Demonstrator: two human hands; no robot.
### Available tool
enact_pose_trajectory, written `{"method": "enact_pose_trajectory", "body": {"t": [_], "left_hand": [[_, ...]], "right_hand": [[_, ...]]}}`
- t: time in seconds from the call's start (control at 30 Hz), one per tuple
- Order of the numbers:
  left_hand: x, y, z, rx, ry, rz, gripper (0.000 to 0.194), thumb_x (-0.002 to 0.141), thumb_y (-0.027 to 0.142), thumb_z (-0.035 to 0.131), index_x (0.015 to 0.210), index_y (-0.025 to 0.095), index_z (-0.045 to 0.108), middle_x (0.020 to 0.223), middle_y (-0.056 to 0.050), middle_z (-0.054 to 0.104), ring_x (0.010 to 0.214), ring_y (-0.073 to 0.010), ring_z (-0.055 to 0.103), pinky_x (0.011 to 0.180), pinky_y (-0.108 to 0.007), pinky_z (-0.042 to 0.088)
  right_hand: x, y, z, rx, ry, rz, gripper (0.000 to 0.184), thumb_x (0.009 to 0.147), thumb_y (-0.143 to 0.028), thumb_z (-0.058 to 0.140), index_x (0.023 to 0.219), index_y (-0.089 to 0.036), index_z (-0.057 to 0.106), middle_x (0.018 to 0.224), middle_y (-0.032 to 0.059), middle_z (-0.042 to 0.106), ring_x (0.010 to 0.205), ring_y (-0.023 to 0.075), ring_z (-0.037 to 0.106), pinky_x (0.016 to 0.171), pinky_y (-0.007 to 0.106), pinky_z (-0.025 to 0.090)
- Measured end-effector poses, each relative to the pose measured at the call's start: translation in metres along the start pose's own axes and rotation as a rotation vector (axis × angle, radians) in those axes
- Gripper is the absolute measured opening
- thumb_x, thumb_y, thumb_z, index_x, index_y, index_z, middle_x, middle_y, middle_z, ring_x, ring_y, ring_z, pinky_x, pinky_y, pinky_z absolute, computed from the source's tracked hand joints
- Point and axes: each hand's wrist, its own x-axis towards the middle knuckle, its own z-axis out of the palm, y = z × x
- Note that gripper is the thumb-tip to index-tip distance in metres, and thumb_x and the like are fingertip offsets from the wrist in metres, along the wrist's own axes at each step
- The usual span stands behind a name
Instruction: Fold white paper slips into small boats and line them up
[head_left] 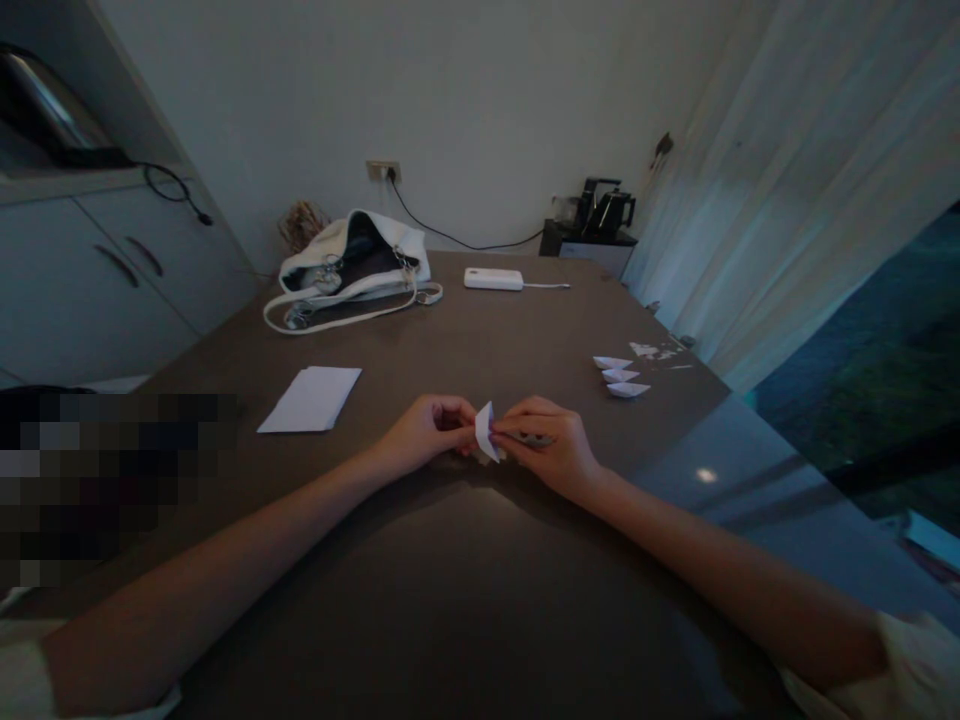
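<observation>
A small folded white paper boat [485,432] is held upright on its end between my two hands, above the middle of the table. My left hand [433,432] pinches its left side with thumb and fingers. On the other side, my right hand [551,440] grips it with thumb and forefinger, the remaining fingers curled. Three finished-looking paper boats [622,376] lie in a close row to the right. A stack of white paper sheets [311,400] rests to the left of my left hand.
At the table's [465,600] back left sits a white handbag [360,265] with its strap trailing forward. A white power bank [493,279] with a short cable lies at the back. White paper scraps [656,351] are near the right edge. Beyond the table stands a black kettle [611,212].
</observation>
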Motion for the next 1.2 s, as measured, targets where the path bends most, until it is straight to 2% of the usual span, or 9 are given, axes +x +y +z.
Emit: {"method": "enact_pose_trajectory", "body": {"t": [0.33, 0.5, 0.83, 1.2], "left_hand": [[0.001, -0.0015, -0.0007, -0.001, -0.118, 0.003, 0.024, 0.072, 0.024, 0.074, 0.09, 0.013, 0.063, 0.072, 0.0, 0.066, 0.06, -0.0092, 0.06, 0.059, -0.021, 0.046], [0.0027, -0.0026, -0.0017, -0.071, -0.106, -0.03, 0.024, 0.068, 0.022, 0.076, 0.086, 0.012, 0.062, 0.069, 0.001, 0.067, 0.058, -0.0085, 0.06, 0.059, -0.02, 0.045], [0.0034, -0.0055, -0.0029, -0.04, -0.114, -0.022, 0.023, 0.068, 0.021, 0.076, 0.084, 0.013, 0.062, 0.07, 0.002, 0.065, 0.062, -0.0095, 0.06, 0.062, -0.021, 0.044], [0.0023, -0.0068, -0.0016, 0.018, -0.068, -0.011, 0.022, 0.069, 0.02, 0.072, 0.087, 0.013, 0.061, 0.074, 0.001, 0.065, 0.067, -0.0107, 0.061, 0.067, -0.024, 0.046]], "right_hand": [[-0.0035, -0.0002, -0.0025, -0.065, -0.039, -0.054, 0.012, 0.079, -0.021, 0.068, 0.089, -0.019, 0.072, 0.085, 0.0071, 0.068, 0.077, 0.0182, 0.061, 0.068, 0.031, 0.05], [-0.0032, -0.003, -0.0035, -0.104, -0.011, -0.09, 0.014, 0.081, -0.022, 0.066, 0.093, -0.018, 0.071, 0.086, 0.0081, 0.067, 0.077, 0.0181, 0.061, 0.068, 0.03, 0.049], [-0.0021, 0.0021, -0.0025, -0.134, -0.079, -0.166, 0.009, 0.083, -0.021, 0.064, 0.086, -0.018, 0.071, 0.085, 0.0068, 0.068, 0.073, 0.0169, 0.056, 0.065, 0.029, 0.045], [-0.0011, -0.0021, -0.0014, -0.151, -0.083, -0.102, 0.01, 0.083, -0.024, 0.064, 0.087, -0.017, 0.071, 0.084, 0.0067, 0.068, 0.074, 0.0177, 0.058, 0.065, 0.029, 0.046]]}}
